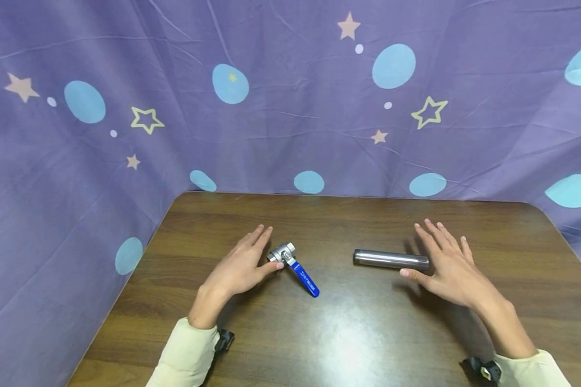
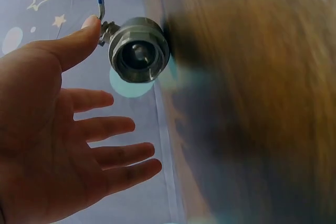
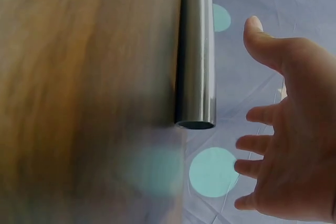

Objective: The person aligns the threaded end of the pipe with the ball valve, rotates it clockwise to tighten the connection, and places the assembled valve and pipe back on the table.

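Observation:
A metal ball valve (image 1: pixel 282 252) with a blue lever handle (image 1: pixel 305 279) lies on the table left of the middle. My left hand (image 1: pixel 244 263) is just beside it, fingers spread and straight, the thumb tip near the base of the lever. In the left wrist view the valve's round open end (image 2: pixel 139 56) faces the camera. To the right lies a steel pipe (image 1: pixel 389 259), hollow, with a threaded far end in the right wrist view. My right hand (image 1: pixel 452 271) hovers at its right end, fingers spread, apart from the pipe (image 3: pixel 198 56).
The brown wooden table (image 1: pixel 290 333) ends at a back edge against a purple curtain (image 1: pixel 290 107) printed with stars and blue spots. The curtain also hangs along the left side. Dark straps (image 1: pixel 224 341) sit at both wrists, by the pale sleeves.

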Motion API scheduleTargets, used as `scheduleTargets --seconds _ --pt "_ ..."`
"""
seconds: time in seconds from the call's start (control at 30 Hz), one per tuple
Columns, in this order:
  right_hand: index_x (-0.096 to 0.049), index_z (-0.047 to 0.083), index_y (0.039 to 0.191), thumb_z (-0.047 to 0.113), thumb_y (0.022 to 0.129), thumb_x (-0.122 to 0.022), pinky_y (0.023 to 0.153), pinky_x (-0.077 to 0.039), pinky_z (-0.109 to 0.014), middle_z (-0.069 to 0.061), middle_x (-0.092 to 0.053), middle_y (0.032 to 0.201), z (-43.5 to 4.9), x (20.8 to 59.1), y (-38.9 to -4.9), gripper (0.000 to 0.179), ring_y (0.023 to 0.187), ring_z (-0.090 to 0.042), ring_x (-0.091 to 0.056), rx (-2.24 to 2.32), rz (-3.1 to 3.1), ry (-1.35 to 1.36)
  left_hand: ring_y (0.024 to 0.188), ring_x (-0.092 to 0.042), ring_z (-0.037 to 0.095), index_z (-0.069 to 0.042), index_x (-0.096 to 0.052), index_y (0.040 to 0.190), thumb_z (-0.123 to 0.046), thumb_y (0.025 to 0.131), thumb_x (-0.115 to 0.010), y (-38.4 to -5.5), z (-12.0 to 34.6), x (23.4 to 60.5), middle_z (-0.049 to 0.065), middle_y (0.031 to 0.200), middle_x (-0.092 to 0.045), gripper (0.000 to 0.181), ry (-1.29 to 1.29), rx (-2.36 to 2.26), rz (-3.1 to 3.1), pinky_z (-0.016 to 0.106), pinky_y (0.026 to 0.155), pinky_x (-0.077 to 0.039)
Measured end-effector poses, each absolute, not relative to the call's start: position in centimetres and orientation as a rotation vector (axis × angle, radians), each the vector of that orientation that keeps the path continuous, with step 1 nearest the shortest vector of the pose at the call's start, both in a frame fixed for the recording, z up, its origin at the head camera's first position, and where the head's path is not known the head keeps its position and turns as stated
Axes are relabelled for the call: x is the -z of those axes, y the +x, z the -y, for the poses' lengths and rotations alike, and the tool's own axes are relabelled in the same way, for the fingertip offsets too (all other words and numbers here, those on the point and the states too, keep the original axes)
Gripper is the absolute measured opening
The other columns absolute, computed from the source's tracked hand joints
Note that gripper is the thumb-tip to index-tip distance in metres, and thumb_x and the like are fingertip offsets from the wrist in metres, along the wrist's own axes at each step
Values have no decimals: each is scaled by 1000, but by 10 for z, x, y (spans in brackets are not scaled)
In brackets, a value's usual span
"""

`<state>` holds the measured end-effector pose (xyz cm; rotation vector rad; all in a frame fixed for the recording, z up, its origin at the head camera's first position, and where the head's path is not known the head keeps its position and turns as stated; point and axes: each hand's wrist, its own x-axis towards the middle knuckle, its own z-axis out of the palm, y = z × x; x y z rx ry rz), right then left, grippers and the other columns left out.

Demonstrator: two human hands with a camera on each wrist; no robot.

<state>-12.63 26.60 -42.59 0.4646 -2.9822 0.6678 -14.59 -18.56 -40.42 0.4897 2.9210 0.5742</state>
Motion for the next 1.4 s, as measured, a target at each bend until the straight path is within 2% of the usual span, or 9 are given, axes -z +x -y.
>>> scheduleTargets --seconds 0.13,0.23,0.37,0.5,0.6,0.8,1.03,1.17,1.4 --pt "-30 7 169 58 92 -78 120 -7 -90 -29 -29 172 -262 424 -128 104 158 -56 -26 -730 3023 491 154 -41 49 -6 -33 168 -48 102 -70 -146 181 405 24 174 -32 86 491 -604 -2894 64 127 -39" --pt "-37 4 164 55 93 -79 119 -12 -89 -31 -35 169 -261 423 -130 98 153 -57 -34 -756 3023 523 154 -44 46 -5 -38 165 -47 102 -70 -147 178 405 24 171 -37 82 506 -648 -2869 62 127 -40" --pt "-46 0 158 48 92 -82 117 -24 -87 -32 -45 162 -260 423 -132 89 147 -57 -44 -782 2998 571 151 -49 41 -2 -46 160 -43 101 -73 -148 174 406 23 166 -47 77 541 -677 -2867 58 126 -42" --pt "-55 -1 151 41 88 -88 114 -42 -76 -29 -57 153 -260 425 -135 82 139 -53 -56 -796 2941 632 146 -55 38 -1 -52 156 -40 100 -75 -149 173 407 21 160 -55 72 545 -688 -2879 55 123 -47" --pt "-60 -1 146 36 86 -90 109 -51 -69 -26 -64 146 -261 428 -138 77 132 -50 -63 -806 2895 682 142 -59 36 -1 -54 155 -37 99 -77 -150 172 408 21 156 -59 70 535 -699 -2882 54 120 -50" --pt "-68 2 139 29 85 -92 105 -56 -62 -18 -74 135 -263 434 -142 65 123 -41 -70 -836 2845 724 133 -65 33 -1 -58 151 -35 98 -79 -151 170 411 20 148 -65 67 513 -693 -2891 51 112 -56" --pt "-74 9 133 24 83 -93 97 -61 -47 -9 -78 127 -266 439 -145 56 114 -28 -73 -893 2849 706 111 -68 24 -1 -62 147 -31 97 -81 -154 168 415 16 140 -71 61 512 -756 -2889 45 97 -60" --pt "-75 12 132 24 83 -93 93 -61 -37 -7 -79 125 -267 439 -147 53 109 -21 -72 -929 2854 719 111 -69 23 -1 -64 145 -27 96 -81 -155 168 416 16 137 -73 58 508 -793 -2888 44 98 -60" --pt "-76 15 130 20 84 -91 96 -60 -42 -6 -80 124 -268 441 -148 49 111 -24 -72 -927 2876 722 109 -69 22 -2 -66 142 -23 95 -82 -156 170 418 15 134 -75 54 509 -833 -2880 44 98 -60"
